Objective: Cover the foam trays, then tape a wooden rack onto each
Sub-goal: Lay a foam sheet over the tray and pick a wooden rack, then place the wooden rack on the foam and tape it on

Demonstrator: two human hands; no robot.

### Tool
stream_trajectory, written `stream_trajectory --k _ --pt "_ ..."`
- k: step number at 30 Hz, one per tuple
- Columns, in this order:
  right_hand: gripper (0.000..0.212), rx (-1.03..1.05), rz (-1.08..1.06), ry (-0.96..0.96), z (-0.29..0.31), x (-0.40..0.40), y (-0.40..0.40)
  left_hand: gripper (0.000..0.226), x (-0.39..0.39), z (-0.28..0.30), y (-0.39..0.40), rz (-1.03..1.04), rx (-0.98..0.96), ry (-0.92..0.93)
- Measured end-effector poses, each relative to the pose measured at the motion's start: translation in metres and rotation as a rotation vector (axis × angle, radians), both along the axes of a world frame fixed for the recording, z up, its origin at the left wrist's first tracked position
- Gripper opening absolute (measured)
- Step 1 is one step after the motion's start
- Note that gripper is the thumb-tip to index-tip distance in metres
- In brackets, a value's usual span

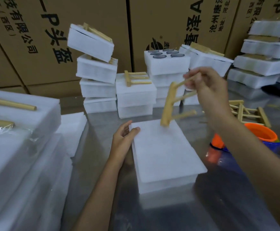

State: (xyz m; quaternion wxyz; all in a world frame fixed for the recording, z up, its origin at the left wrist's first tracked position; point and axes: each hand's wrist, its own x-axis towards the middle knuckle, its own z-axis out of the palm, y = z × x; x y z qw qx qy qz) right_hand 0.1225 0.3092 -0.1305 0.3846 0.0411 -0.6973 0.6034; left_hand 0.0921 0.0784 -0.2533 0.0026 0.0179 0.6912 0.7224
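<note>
A covered foam tray (162, 157) is lying on the steel table (102, 189) in front of the person: a white, rectangular block with a flat foam sheet sitting on top as a lid, overhanging slightly at the near right corner. The left hand (123, 142) is resting against the tray's far left corner, its fingers loosely curved along the edge and its thumb lying on the lid. Above the tray's far edge, the right hand (206, 87) is pinching a wooden rack (174, 104) by one of its pegs. The rack is hanging tilted below and left of those fingers, a pale bar with three thin pegs, its lower end touching or nearly touching the lid.
</note>
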Motion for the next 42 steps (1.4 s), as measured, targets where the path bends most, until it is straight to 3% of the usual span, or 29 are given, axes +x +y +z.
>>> stream_trajectory --k 3,5,8,11,13,17,21,22,25,27,30,33,36,39,42 --pt "0.024 -0.413 0.416 -0.262 -0.039 0.010 -0.020 0.052 0.003 0.000 0.001 -0.020 -0.020 -0.022" --pt "0.022 -0.542 0.528 -0.421 -0.061 0.009 -0.023 0.054 0.005 0.001 0.001 -0.022 -0.017 -0.030" --pt "0.022 -0.301 0.438 -0.548 -0.077 0.001 -0.016 0.054 0.006 0.002 0.002 -0.013 -0.008 -0.037" --pt "0.020 0.071 0.208 -0.497 -0.082 -0.002 -0.018 0.051 0.006 0.006 0.004 0.014 -0.011 -0.043" --pt "0.023 0.155 0.123 -0.507 -0.091 -0.001 -0.024 0.048 0.005 0.008 0.006 0.030 -0.024 -0.047" --pt "0.038 -0.148 0.221 -0.671 -0.105 0.004 -0.022 0.047 0.003 0.011 0.007 0.048 -0.025 -0.074" --pt "0.080 -0.416 0.450 -0.757 -0.110 0.007 -0.010 0.063 0.009 0.011 0.012 0.005 0.125 -0.159" --pt "0.082 -0.464 0.467 -0.757 -0.112 0.005 -0.010 0.062 0.012 0.010 0.015 -0.028 0.153 -0.165" --pt "0.056 -0.497 0.417 -0.758 -0.116 -0.003 -0.019 0.028 0.016 0.005 0.021 -0.055 0.183 -0.126" --pt "0.032 -0.602 0.442 -0.740 -0.116 -0.007 -0.024 0.029 0.018 0.005 0.021 -0.097 0.193 -0.121" --pt "0.039 -0.674 0.460 -0.673 -0.119 -0.003 -0.026 0.041 0.019 0.013 0.017 -0.108 0.173 -0.140" --pt "0.034 -0.671 0.476 -0.706 -0.121 0.005 -0.038 0.036 0.010 0.021 0.005 -0.067 0.067 -0.139" --pt "0.047 -0.618 0.419 -0.728 -0.119 0.004 -0.046 0.033 0.008 0.024 -0.001 -0.042 -0.006 -0.137" --pt "0.055 -0.545 0.404 -0.700 -0.110 0.001 -0.047 0.033 0.014 0.024 0.002 -0.015 0.007 -0.140" --pt "0.046 -0.551 0.390 -0.769 -0.106 0.003 -0.039 0.032 0.019 0.023 0.010 0.011 0.087 -0.152"
